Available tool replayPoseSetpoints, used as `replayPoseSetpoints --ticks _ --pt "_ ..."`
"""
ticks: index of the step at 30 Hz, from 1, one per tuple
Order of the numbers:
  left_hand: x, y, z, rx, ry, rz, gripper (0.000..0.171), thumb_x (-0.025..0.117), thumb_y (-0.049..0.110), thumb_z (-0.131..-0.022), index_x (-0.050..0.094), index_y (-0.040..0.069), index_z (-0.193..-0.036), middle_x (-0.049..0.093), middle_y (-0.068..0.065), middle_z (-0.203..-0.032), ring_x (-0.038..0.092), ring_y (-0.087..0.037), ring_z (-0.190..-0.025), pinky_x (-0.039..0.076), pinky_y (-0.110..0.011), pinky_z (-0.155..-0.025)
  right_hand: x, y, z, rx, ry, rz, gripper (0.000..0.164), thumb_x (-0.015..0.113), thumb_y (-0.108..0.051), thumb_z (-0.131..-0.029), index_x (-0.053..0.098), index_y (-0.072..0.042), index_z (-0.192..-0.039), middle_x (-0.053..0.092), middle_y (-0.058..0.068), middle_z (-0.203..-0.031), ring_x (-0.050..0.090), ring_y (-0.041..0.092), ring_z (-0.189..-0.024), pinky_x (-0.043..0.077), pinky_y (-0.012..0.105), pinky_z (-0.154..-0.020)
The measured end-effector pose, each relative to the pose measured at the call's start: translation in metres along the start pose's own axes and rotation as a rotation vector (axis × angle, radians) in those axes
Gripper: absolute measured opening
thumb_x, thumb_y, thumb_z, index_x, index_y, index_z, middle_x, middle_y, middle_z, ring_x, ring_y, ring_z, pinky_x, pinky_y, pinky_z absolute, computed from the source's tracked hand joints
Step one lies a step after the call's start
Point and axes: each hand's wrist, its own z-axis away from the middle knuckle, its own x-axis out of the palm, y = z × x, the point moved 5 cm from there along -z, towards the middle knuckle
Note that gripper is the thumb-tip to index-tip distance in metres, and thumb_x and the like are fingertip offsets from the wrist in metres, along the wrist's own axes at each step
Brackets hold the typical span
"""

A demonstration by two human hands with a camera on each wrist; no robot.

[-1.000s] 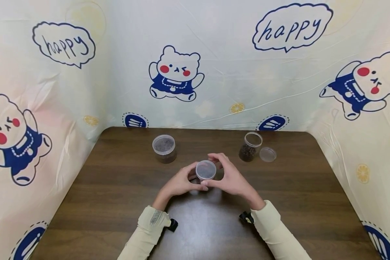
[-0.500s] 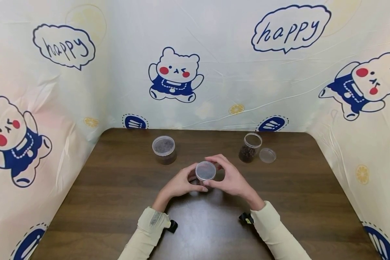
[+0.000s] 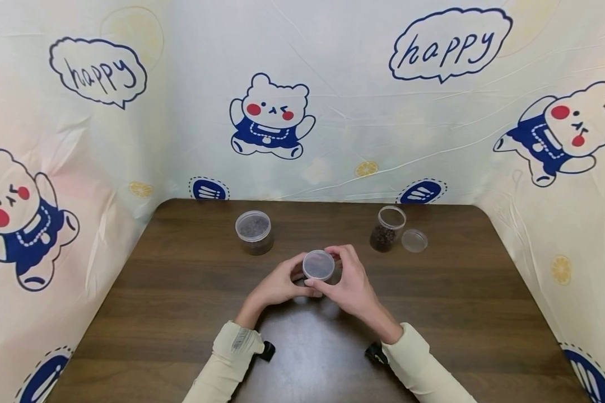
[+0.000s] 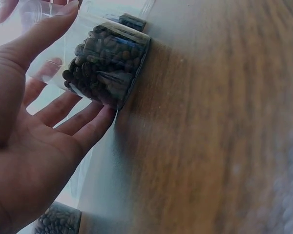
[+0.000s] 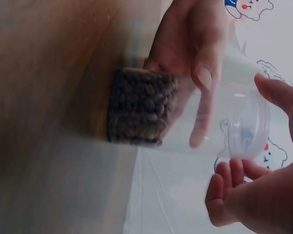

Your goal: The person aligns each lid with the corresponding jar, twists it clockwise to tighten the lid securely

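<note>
A clear plastic jar (image 4: 107, 63) of dark coffee beans stands upright on the table, its lower part filled. My left hand (image 3: 277, 281) grips the jar's body from the left, thumb on the near side and fingers behind. At the top, my right hand (image 3: 354, 286) holds the round screw lid (image 3: 319, 264) by its rim, with the thumb at the front and fingertips on the far side. The right wrist view shows the lid (image 5: 254, 124) seated on the jar's mouth, between that thumb and the fingers.
On the brown table (image 3: 181, 313), a wider lidded jar (image 3: 254, 234) with dark contents stands at back left. An uncovered jar (image 3: 387, 229) of beans is at back right, a loose clear lid (image 3: 415, 240) beside it. A printed cloth (image 3: 343, 112) surrounds the table's back and sides.
My right hand has turned about the lid, its thumb shifting left along the front rim and its wrist inward. The left hand and the jar have stayed in place.
</note>
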Motion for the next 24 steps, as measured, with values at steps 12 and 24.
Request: replayPoseSetpoints --ticks 12,24 --pt "0.0 -0.001 0.002 -0.012 0.009 -0.003 0.07 0.093 0.015 -0.081 0.057 0.02 -0.142 0.065 -0.007 -0.139 0.064 -0.02 -0.131 0.052 -0.036 -0.113 -0.01 0.015 -0.018 -0.124 -0.304 -0.129 0.08 0.09 -0.023 -0.084 0.05 -0.02 -0.154 0.055 0.006 -0.145 0.057 0.018 -0.123 0.051 0.039 -0.101" --pt "-0.001 0.002 0.001 -0.014 0.004 -0.003 0.073 0.092 0.014 -0.082 0.056 0.02 -0.145 0.063 -0.009 -0.143 0.062 -0.027 -0.136 0.051 -0.037 -0.114 -0.008 0.005 -0.011 -0.112 -0.193 0.005 0.067 0.09 -0.027 -0.085 0.061 -0.012 -0.144 0.061 0.006 -0.134 0.056 0.023 -0.122 0.054 0.042 -0.099"
